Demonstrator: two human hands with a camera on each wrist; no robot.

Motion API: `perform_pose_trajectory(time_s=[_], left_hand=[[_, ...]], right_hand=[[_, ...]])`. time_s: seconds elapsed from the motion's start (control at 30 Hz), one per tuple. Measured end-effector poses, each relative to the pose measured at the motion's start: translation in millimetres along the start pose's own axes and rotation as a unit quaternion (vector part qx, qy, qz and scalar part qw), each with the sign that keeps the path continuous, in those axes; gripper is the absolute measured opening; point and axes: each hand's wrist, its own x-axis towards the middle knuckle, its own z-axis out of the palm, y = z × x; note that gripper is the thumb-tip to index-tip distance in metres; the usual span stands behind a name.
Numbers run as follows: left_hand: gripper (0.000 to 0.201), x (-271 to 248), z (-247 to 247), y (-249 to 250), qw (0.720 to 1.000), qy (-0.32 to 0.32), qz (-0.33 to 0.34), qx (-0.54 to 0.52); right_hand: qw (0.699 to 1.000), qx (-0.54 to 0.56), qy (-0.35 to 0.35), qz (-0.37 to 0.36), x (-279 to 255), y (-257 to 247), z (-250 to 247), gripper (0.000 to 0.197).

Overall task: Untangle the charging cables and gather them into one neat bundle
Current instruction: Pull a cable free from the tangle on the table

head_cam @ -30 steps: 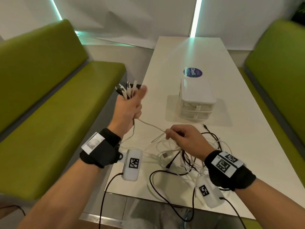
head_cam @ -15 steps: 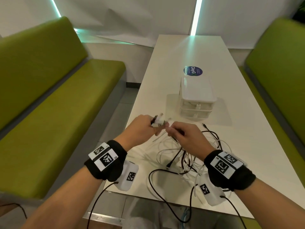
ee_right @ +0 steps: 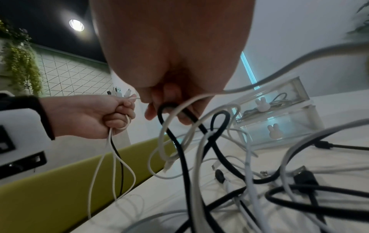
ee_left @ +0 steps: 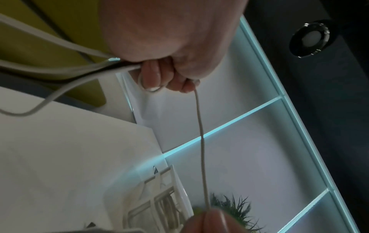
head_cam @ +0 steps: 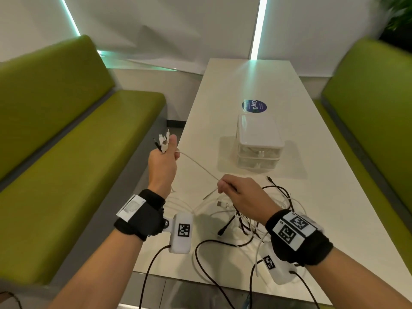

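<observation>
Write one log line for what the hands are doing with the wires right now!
left hand: grips cable ends raised beside table | right hand: pinches white cable stretched between hands | tangled cables: on table | bundle: not done

This looks like a booth in a café or an office lounge: a long white table point(head_cam: 256, 81) stands between two green padded benches point(head_cam: 73, 139), with a round branded sticker point(head_cam: 254, 105) on its top. Teal light strips point(head_cam: 258, 27) run up the white wall, and a recessed ceiling lamp point(ee_right: 76, 24) and hanging greenery point(ee_right: 20, 63) show above.
</observation>
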Motion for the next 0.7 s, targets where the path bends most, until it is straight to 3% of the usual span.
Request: perform_pose_trajectory(time_s=[0.4, 0.7], left_hand=[[0.043, 14, -5, 8, 0.985, 0.095, -0.048, -0.136], [0.047, 15, -11, 8, 0.983, 0.098, -0.026, -0.154]], right_hand=[[0.994, -0.06, -0.093, 0.019, 5, -6, -2, 0.033], [0.995, -0.039, -0.081, 0.043, 6, -9, 0, 0.034]])
